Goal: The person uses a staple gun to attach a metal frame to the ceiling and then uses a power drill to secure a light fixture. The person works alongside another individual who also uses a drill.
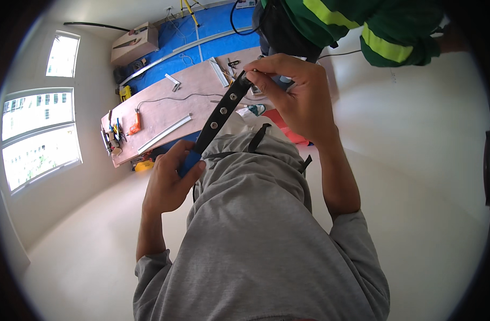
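Left of centre in the frame, my left hand (169, 182) is at the tool's (218, 117) lower end; my right hand (304, 91) is at its upper end. Beyond, at upper left, a board (162, 112) bears a drill (135, 123), with a strip (165, 133) to its right. A co-worker (320, 27) stands upper right; a window (41, 109) is far left.

Black strip (219, 118), blue end (189, 163)
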`<act>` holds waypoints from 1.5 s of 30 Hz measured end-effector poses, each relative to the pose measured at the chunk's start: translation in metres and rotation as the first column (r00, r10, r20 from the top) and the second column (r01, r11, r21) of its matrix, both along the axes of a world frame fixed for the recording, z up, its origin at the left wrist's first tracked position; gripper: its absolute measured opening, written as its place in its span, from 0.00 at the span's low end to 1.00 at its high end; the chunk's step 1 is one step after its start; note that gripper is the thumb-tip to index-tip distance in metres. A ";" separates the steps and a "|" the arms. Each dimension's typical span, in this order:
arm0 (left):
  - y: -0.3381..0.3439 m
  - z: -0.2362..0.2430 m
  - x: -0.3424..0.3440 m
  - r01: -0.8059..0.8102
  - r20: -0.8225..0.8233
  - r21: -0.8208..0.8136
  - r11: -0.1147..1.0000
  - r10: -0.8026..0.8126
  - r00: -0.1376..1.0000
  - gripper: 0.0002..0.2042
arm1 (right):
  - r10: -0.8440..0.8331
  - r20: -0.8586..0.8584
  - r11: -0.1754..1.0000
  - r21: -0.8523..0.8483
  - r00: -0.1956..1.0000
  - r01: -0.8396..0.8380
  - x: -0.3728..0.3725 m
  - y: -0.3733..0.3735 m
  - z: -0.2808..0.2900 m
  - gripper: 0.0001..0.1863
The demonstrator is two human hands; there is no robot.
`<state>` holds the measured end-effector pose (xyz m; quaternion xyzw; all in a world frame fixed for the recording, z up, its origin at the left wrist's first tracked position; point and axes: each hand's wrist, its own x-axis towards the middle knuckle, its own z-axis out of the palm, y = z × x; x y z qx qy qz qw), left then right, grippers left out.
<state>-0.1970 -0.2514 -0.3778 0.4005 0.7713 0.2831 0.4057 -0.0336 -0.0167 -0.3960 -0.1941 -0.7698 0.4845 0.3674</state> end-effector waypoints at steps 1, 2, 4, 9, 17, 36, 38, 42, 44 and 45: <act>0.001 -0.002 0.001 0.014 0.012 0.045 0.999 -0.015 1.000 0.16 | 0.026 0.028 1.000 -0.004 0.999 -0.026 0.001 0.001 -0.003 0.11; 0.001 -0.002 0.001 0.004 0.023 0.050 0.999 -0.005 1.000 0.16 | 0.047 0.089 0.998 -0.034 0.995 -0.044 0.001 0.001 -0.005 0.15; -0.003 0.001 -0.003 0.012 0.023 0.051 0.999 -0.013 1.000 0.17 | 0.084 0.101 0.995 -0.055 0.991 -0.079 0.005 -0.001 -0.010 0.31; -0.017 0.038 -0.029 0.170 -0.074 0.121 0.978 -0.162 0.984 0.19 | 0.006 0.006 0.993 -0.117 1.000 -0.005 0.030 -0.013 -0.029 0.57; 0.086 0.151 -0.011 0.172 0.343 0.018 0.985 -0.168 0.924 0.18 | 0.179 -0.401 0.965 -0.105 0.898 -0.240 0.068 -0.003 -0.010 0.52; 0.277 0.320 0.268 0.911 -0.919 0.387 -0.145 -0.146 0.367 0.14 | -0.300 -0.845 0.834 -0.008 0.442 0.551 0.295 0.037 0.199 0.17; 0.287 0.351 0.295 0.921 -0.927 0.374 -0.112 -0.047 0.371 0.14 | -0.310 -0.854 0.770 0.032 0.418 0.637 0.314 0.043 0.232 0.17; 0.307 0.409 0.340 0.876 -0.872 0.375 -0.303 0.204 0.444 0.17 | -0.330 -0.859 0.640 0.102 0.392 0.762 0.351 0.036 0.305 0.18; 0.318 0.451 0.338 0.882 -0.859 0.360 -0.303 0.261 0.440 0.18 | -0.339 -0.854 0.623 0.110 0.394 0.775 0.350 0.039 0.343 0.19; 0.324 0.469 0.336 0.875 -0.853 0.356 -0.327 0.270 0.448 0.18 | -0.287 -0.854 0.614 0.182 0.433 0.768 0.348 0.044 0.359 0.19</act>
